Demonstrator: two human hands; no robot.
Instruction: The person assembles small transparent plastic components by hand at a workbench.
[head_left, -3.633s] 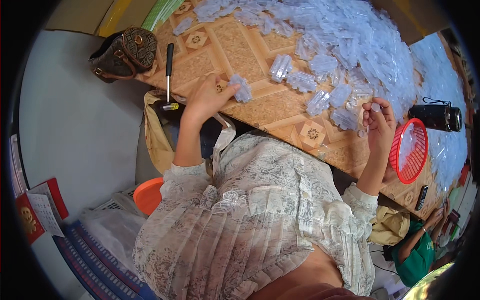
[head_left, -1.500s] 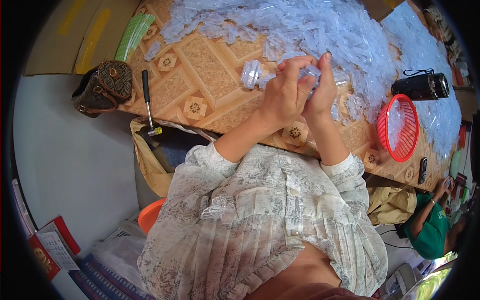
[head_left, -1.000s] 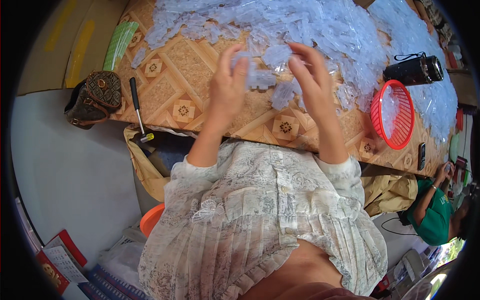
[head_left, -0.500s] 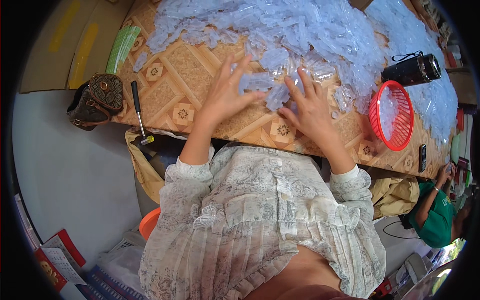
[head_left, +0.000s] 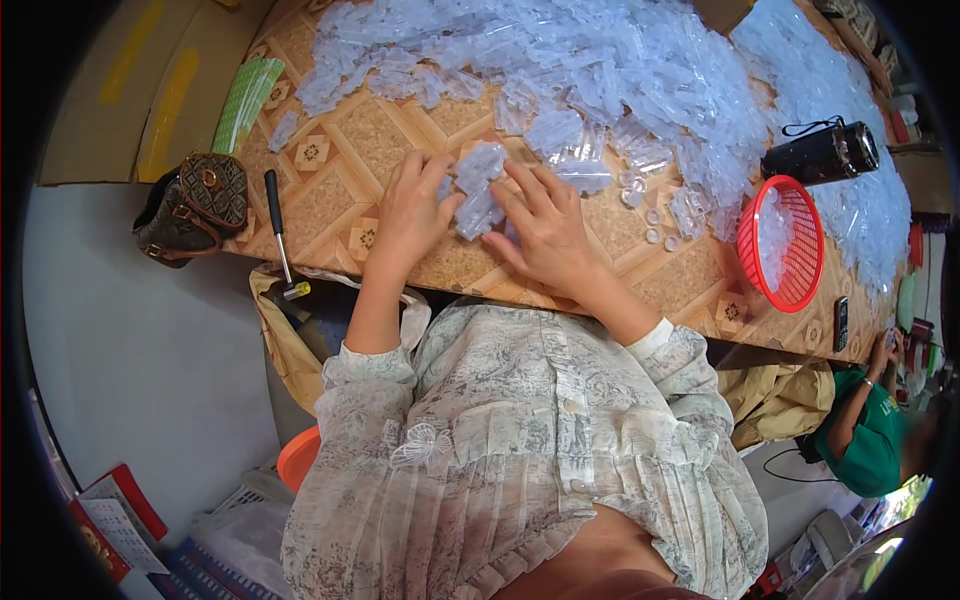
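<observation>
A small cluster of clear plastic pieces (head_left: 478,190) lies on the patterned desk (head_left: 340,190), near its front edge, flanked by a person's two bare hands. The left hand (head_left: 415,215) rests flat just left of the cluster, fingers (head_left: 445,212) spread apart and touching its edge. The right hand (head_left: 548,228) lies flat on the other side, fingers (head_left: 520,205) likewise splayed, their tips against the pieces. Neither hand is clamped on anything.

Beyond the cluster, a broad heap (head_left: 600,70) of the same clear pieces covers the far half of the desk and runs on toward the right. A few small clear rings (head_left: 655,225) lie loose just right of the right hand. Farther right, a red basket (head_left: 790,290) sits by the desk's front edge with some clear pieces inside, and a black cylinder (head_left: 825,152) lies just beyond it. A dark phone (head_left: 841,324) lies past the basket.

To the left, a small hammer (head_left: 280,235) lies with its head overhanging the desk edge, a brown patterned bag (head_left: 195,205) sits at the corner, and a green packet (head_left: 245,100) lies behind. Another person in a green shirt (head_left: 870,440) sits at lower right, beside the desk.
</observation>
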